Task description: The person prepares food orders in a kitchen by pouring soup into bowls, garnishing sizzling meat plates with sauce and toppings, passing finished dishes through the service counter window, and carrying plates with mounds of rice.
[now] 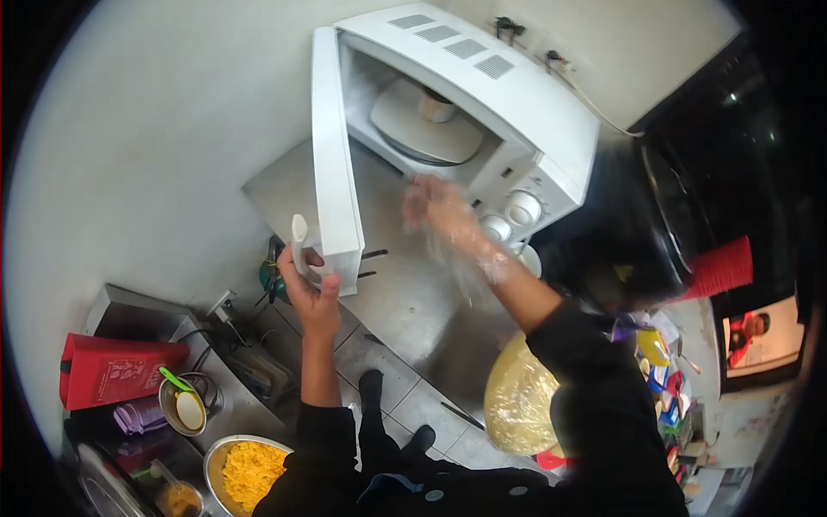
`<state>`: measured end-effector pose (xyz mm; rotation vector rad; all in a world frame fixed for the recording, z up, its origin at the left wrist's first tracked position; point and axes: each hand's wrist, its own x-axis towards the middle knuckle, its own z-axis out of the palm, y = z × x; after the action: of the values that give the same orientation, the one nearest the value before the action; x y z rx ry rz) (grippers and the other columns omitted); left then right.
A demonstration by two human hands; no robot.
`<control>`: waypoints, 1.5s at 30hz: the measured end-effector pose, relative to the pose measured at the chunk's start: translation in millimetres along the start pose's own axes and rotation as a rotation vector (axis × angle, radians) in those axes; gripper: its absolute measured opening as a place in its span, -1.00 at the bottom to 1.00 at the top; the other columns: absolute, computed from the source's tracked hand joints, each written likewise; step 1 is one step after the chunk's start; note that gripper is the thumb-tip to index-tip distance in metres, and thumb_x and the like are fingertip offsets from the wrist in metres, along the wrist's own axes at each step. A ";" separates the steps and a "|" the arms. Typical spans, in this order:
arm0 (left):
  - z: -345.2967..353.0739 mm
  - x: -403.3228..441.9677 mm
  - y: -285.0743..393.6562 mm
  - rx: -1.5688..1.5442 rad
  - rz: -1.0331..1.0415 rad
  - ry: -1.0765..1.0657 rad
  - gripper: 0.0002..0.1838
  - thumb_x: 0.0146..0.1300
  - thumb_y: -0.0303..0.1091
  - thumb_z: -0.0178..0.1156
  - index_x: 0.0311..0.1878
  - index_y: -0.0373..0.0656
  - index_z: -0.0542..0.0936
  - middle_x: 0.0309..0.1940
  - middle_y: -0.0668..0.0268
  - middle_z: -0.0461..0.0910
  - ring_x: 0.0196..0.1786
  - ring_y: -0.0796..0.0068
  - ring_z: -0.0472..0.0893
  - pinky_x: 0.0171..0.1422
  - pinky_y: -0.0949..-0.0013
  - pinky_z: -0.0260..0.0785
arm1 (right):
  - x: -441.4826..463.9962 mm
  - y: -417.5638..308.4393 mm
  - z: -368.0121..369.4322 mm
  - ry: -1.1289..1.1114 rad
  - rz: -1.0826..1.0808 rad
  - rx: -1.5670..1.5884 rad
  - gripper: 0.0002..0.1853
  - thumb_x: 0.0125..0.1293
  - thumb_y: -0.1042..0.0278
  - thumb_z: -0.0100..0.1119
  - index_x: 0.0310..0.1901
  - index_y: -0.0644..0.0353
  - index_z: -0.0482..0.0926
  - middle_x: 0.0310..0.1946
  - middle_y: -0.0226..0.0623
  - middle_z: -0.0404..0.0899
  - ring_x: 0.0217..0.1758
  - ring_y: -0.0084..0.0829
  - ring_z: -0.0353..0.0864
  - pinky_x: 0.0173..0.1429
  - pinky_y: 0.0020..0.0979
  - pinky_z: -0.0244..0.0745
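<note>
A white microwave (482, 77) stands on a steel counter, its door (338, 164) swung open toward me. My left hand (312, 291) is closed round the lower part of the door, by its white handle (299, 231). My right hand (438, 211), in a clear plastic glove, hangs just in front of the opening, near the control knobs (522, 208). Motion smears its fingers, so I cannot tell if it holds anything. Inside the microwave are a round turntable plate (431, 142) and a small cup-like container (437, 107), partly hidden by the top.
The steel counter (388, 267) runs under the microwave. A large plastic-wrapped yellow bundle (519, 401) sits at my right, with a big black container (616, 224) beyond. At lower left are a bowl of shredded orange food (250, 472), a steel pot (183, 407) and a red box (121, 370).
</note>
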<state>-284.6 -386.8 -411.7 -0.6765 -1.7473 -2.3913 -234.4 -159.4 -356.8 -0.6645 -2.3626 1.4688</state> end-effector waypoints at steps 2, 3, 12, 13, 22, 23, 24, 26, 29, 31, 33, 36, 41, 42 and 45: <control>-15.3 9.2 -0.5 -0.049 -0.024 0.022 -0.04 -0.07 0.31 0.29 0.19 -0.28 0.23 -0.17 0.35 0.30 -0.09 0.51 0.32 0.05 0.41 0.20 | 48.8 -5.0 11.2 0.231 0.084 0.118 -0.64 0.25 0.43 -0.09 0.05 0.39 0.43 -0.29 -0.14 0.58 -0.34 -0.37 0.57 -0.22 -0.38 0.48; -20.8 13.4 1.0 -0.047 -0.025 0.032 -0.04 -0.07 0.31 0.29 0.19 -0.28 0.23 -0.17 0.35 0.30 -0.09 0.51 0.32 0.05 0.41 0.20 | 60.0 -32.4 13.1 0.368 0.251 0.330 -0.63 0.25 0.42 -0.12 0.05 0.38 0.44 -0.29 -0.13 0.58 -0.35 -0.35 0.57 -0.24 -0.36 0.48; -59.4 34.7 -3.5 -0.049 -0.101 0.035 0.05 -0.22 0.45 0.27 0.13 -0.30 0.31 -0.08 0.33 0.35 -0.03 0.51 0.36 0.09 0.43 0.19 | 241.2 -16.0 -22.4 0.483 -0.140 -1.214 -0.57 0.31 0.13 -0.15 0.10 0.22 0.40 -0.05 -0.10 0.43 0.02 -0.22 0.43 0.10 -0.34 0.32; -59.5 36.4 -4.0 -0.055 -0.097 0.042 0.04 -0.22 0.46 0.26 0.11 -0.30 0.32 -0.08 0.32 0.35 -0.03 0.50 0.36 0.09 0.42 0.18 | 252.4 -8.3 -29.6 0.501 -0.166 -1.228 -0.56 0.32 0.13 -0.16 0.12 0.21 0.37 0.00 -0.10 0.40 0.07 -0.21 0.39 0.14 -0.34 0.28; -66.0 36.3 -9.2 -0.081 -0.119 -0.007 -0.02 -0.21 0.40 0.31 0.08 -0.26 0.34 -0.07 0.30 0.35 -0.01 0.46 0.36 0.12 0.40 0.19 | 239.1 0.3 -7.2 0.253 -0.017 -1.189 -0.60 0.21 0.21 -0.03 0.05 0.18 0.46 0.05 -0.04 0.47 0.15 -0.08 0.43 0.22 -0.19 0.32; -65.2 35.7 -7.0 -0.086 -0.138 -0.006 -0.03 -0.20 0.39 0.31 0.08 -0.26 0.33 -0.08 0.31 0.35 -0.01 0.47 0.37 0.11 0.40 0.20 | 196.3 -15.7 -1.0 0.185 -0.072 -1.178 -0.66 0.16 0.32 0.03 -0.03 0.20 0.53 -0.01 -0.02 0.51 0.10 -0.06 0.47 0.16 -0.16 0.38; -64.5 35.4 -4.4 -0.092 -0.134 -0.018 -0.03 -0.20 0.39 0.31 0.08 -0.26 0.33 -0.08 0.31 0.35 -0.01 0.47 0.37 0.11 0.40 0.20 | 170.3 -18.0 4.9 0.271 -0.142 -1.174 -0.72 0.12 0.36 0.07 -0.12 0.22 0.56 -0.07 -0.02 0.53 0.06 -0.07 0.49 0.12 -0.17 0.40; -63.9 35.2 0.5 -0.096 -0.152 -0.058 -0.03 -0.17 0.38 0.30 0.10 -0.26 0.31 -0.09 0.33 0.35 -0.03 0.49 0.37 0.09 0.42 0.21 | 128.5 -20.6 7.1 0.376 -0.202 -1.172 -0.77 0.08 0.40 0.11 -0.21 0.23 0.60 -0.12 -0.02 0.56 0.03 -0.07 0.50 0.08 -0.18 0.43; -60.3 35.5 1.4 -0.102 -0.135 -0.063 -0.01 -0.16 0.37 0.31 0.14 -0.26 0.27 -0.10 0.35 0.35 -0.03 0.52 0.37 0.08 0.42 0.22 | 101.4 -22.9 -1.2 0.662 -0.333 -0.938 -0.83 0.11 0.39 0.09 -0.29 0.24 0.59 -0.26 -0.02 0.58 -0.14 -0.02 0.57 -0.04 -0.16 0.48; -60.5 35.2 1.0 -0.111 -0.133 -0.075 0.00 -0.14 0.36 0.30 0.16 -0.26 0.24 -0.10 0.35 0.35 -0.03 0.52 0.37 0.09 0.42 0.22 | 102.0 -8.3 -1.0 0.627 0.142 -0.680 -0.81 0.12 0.32 0.16 -0.36 0.28 0.59 -0.41 0.02 0.57 -0.32 0.03 0.57 -0.17 -0.17 0.49; -58.7 35.0 2.6 -0.122 -0.139 -0.080 0.00 -0.13 0.35 0.30 0.18 -0.26 0.22 -0.09 0.35 0.35 -0.02 0.52 0.37 0.10 0.41 0.22 | 127.2 26.9 4.0 0.664 0.091 -0.592 -0.76 0.13 0.24 0.19 -0.33 0.28 0.59 -0.45 -0.01 0.57 -0.37 -0.03 0.58 -0.22 -0.17 0.48; -57.8 34.8 5.2 -0.118 -0.127 -0.086 0.01 -0.12 0.34 0.30 0.19 -0.26 0.19 -0.08 0.34 0.35 0.00 0.50 0.37 0.13 0.41 0.20 | 146.5 32.4 15.7 0.691 0.110 0.107 -0.75 0.19 0.24 0.15 -0.28 0.29 0.54 -0.55 -0.13 0.53 -0.48 -0.20 0.55 -0.34 -0.24 0.46; -58.6 32.2 5.2 -0.079 -0.142 -0.117 0.03 -0.08 0.37 0.25 0.22 -0.27 0.16 -0.03 0.31 0.34 0.06 0.49 0.35 0.18 0.40 0.17 | 131.1 35.2 28.0 0.667 0.018 0.912 -0.72 0.29 0.11 0.04 -0.35 0.18 0.49 -0.60 -0.32 0.47 -0.54 -0.43 0.50 -0.49 -0.36 0.39; -58.7 31.0 4.2 -0.079 -0.141 -0.123 0.03 -0.08 0.37 0.25 0.22 -0.27 0.16 -0.03 0.31 0.34 0.06 0.49 0.35 0.18 0.40 0.17 | 122.9 33.0 26.0 0.666 0.073 1.005 -0.79 0.32 0.24 0.00 -0.36 0.19 0.46 -0.63 -0.34 0.43 -0.55 -0.46 0.46 -0.48 -0.38 0.37; -56.0 28.8 1.7 -0.062 -0.122 -0.129 0.02 -0.05 0.37 0.22 0.23 -0.28 0.15 -0.02 0.28 0.34 0.06 0.47 0.35 0.18 0.39 0.15 | 61.3 -14.9 21.1 0.611 0.157 0.869 -0.83 0.36 0.34 -0.07 -0.37 0.20 0.42 -0.65 -0.34 0.39 -0.56 -0.50 0.41 -0.46 -0.43 0.34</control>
<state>-326.1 -434.2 -412.0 -0.7692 -1.8206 -2.5446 -300.1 -149.4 -353.1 -0.8762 -1.0905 1.8059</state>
